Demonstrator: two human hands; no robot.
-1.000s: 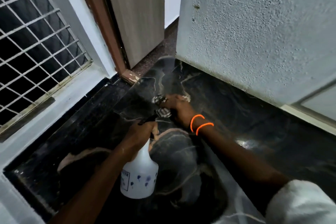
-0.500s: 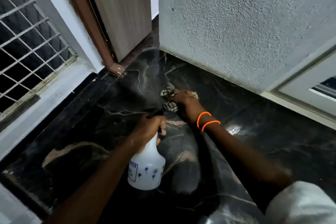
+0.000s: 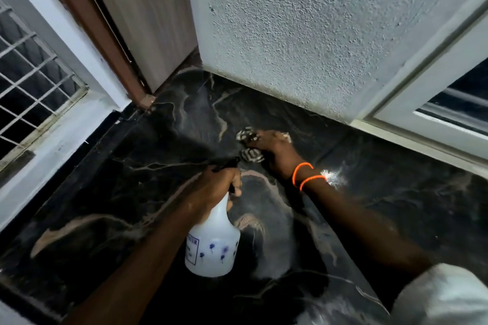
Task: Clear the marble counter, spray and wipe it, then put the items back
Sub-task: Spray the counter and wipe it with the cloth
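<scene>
The black marble counter (image 3: pixel 137 192) with tan veins fills the lower view. My left hand (image 3: pixel 216 187) grips the neck and black trigger of a white spray bottle (image 3: pixel 214 245) with small blue flowers, its nozzle aimed toward the far corner. A faint mist hangs over the counter near that corner. My right hand (image 3: pixel 274 150), with two orange bands at the wrist, presses a striped black-and-white cloth (image 3: pixel 248 145) flat on the counter just beyond the nozzle.
A rough white wall (image 3: pixel 303 34) borders the counter at the back. A brown door frame (image 3: pixel 105 42) and wooden door stand at the far left corner. A barred window (image 3: pixel 29 79) lies to the left, a white-framed window (image 3: pixel 435 103) to the right.
The view has swung a little to the right and closer. My right hand with the cloth has shifted slightly along the counter. Spray mist now shows near the far corner.
</scene>
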